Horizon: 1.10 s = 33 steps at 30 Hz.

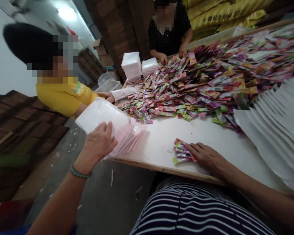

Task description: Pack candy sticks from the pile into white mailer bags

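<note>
My left hand (100, 140) lies on top of a stack of white plastic bags (98, 114) at the table's left corner. Its fingers are apart and slightly bent on the top bag, and the stack's pinkish edges fan out to the right. Near the front edge of the table, my right hand (208, 156) is closed on a small bunch of colourful sachets (182, 151). Those sachets fan out to the left, against the white tabletop (159, 143). Part of the bunch is hidden under my fingers.
A large heap of sachets (186, 88) covers the table's far side. Overlapping white bags (279, 124) stand at the right. Two bag stacks (131, 65) are at the back. One person in a yellow shirt (61, 98) is at left; another in dark clothes (170, 36) handles sachets opposite.
</note>
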Each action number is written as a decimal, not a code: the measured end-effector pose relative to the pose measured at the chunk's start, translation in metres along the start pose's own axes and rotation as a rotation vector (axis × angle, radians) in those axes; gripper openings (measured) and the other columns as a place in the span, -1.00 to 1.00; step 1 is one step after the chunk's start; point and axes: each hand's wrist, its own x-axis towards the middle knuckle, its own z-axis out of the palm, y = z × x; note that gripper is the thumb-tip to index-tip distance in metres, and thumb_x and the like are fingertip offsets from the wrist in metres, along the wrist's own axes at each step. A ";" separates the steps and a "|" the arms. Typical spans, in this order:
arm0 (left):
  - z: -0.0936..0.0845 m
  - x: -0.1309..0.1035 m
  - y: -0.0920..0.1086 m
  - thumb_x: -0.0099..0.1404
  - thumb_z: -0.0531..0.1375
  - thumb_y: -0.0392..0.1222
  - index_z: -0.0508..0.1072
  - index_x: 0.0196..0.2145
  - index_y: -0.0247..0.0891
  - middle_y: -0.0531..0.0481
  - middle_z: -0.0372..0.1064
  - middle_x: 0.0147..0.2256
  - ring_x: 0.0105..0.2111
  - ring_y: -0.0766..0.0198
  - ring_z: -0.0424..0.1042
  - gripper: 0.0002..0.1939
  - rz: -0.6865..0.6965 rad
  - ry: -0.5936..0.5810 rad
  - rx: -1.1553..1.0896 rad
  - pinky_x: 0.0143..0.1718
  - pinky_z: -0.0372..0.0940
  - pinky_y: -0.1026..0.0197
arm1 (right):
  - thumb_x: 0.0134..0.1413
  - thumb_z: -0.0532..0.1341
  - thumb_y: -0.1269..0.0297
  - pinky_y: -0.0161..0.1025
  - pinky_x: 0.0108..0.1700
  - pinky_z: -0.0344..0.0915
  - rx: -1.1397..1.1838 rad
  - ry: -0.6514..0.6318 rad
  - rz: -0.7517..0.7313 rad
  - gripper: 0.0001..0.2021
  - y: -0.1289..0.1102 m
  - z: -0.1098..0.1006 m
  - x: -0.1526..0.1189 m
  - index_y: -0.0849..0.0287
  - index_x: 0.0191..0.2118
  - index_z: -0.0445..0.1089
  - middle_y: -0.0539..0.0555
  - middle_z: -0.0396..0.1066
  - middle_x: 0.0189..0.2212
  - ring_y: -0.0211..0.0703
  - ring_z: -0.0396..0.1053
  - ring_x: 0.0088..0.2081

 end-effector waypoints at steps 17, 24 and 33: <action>0.019 0.056 0.219 0.34 -0.05 -0.38 0.46 -0.21 -0.37 -0.21 0.41 -0.26 -0.20 0.06 0.43 -0.72 0.279 -0.001 -0.444 -0.28 0.26 0.13 | -0.06 0.11 0.42 -0.09 0.08 0.32 0.541 0.350 0.840 -0.48 0.034 -0.035 -0.017 0.17 0.11 0.37 0.10 0.47 0.00 0.02 0.42 0.02; 0.078 0.071 0.255 0.36 -0.01 -0.32 0.48 -0.23 -0.30 -0.14 0.46 -0.26 -0.31 0.13 0.48 -0.75 0.277 -0.176 -0.582 -0.36 0.23 0.18 | 0.03 0.10 0.42 -0.12 0.08 0.31 0.589 0.491 0.646 -0.46 0.022 -0.034 -0.018 0.17 0.20 0.28 0.12 0.43 0.05 -0.07 0.39 0.03; 0.073 0.062 0.252 0.39 -0.02 -0.27 0.44 -0.13 -0.29 -0.15 0.49 -0.19 -0.22 0.16 0.47 -0.74 0.171 -0.016 -0.739 -0.25 0.23 0.20 | 0.17 0.06 0.47 -0.23 -0.07 0.23 0.141 0.026 0.597 -0.50 0.004 -0.037 0.012 0.16 0.23 0.23 0.15 0.45 -0.14 -0.06 0.33 -0.12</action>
